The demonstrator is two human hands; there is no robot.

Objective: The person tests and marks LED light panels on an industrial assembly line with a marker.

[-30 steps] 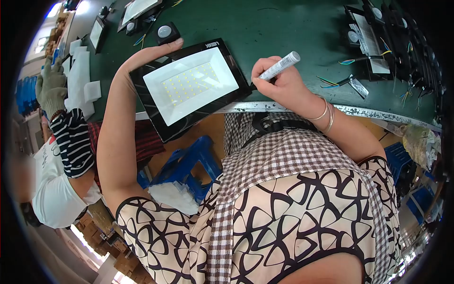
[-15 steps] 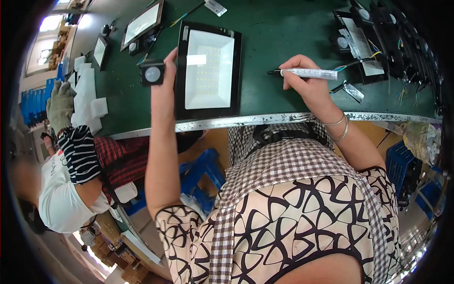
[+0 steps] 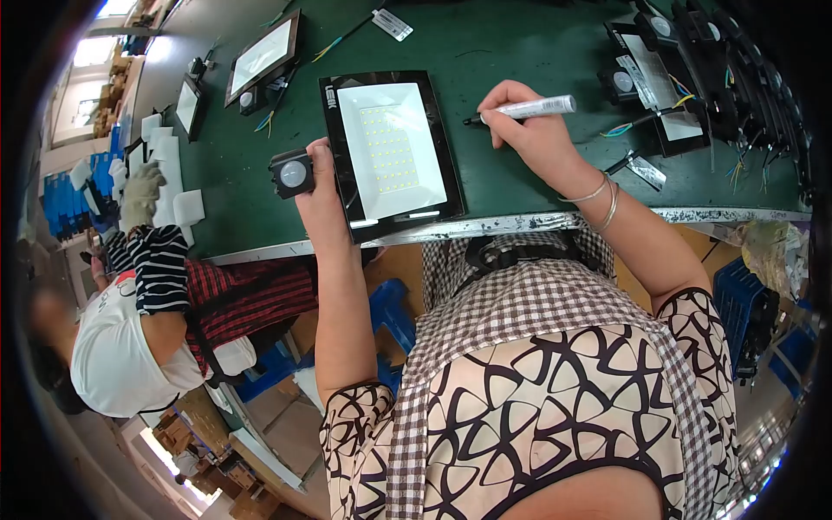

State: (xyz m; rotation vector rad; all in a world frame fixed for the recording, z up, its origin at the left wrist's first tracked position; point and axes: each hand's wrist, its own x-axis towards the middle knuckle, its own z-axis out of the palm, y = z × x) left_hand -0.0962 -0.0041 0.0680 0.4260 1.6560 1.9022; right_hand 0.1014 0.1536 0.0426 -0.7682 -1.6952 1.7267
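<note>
My left hand is closed on the left edge of an LED floodlight with a black frame, white reflector and rows of yellow LEDs. The light lies tilted slightly near the table's front edge. A black motion sensor with a round white lens sticks out at its left, beside my thumb; how it joins the light is hidden by my hand. My right hand pinches a white marker, its black tip pointing left toward the floodlight but apart from it.
More floodlights lie at the back left and are stacked at the right, with loose coloured wires. A tagged cable lies at the back of the green table. At the left, a co-worker's gloved hand is near white foam pieces.
The floodlight has shifted toward me and right, turning slightly, with my left hand and the sensor. My right hand with the marker has moved left and up. The co-worker's glove has moved right.
</note>
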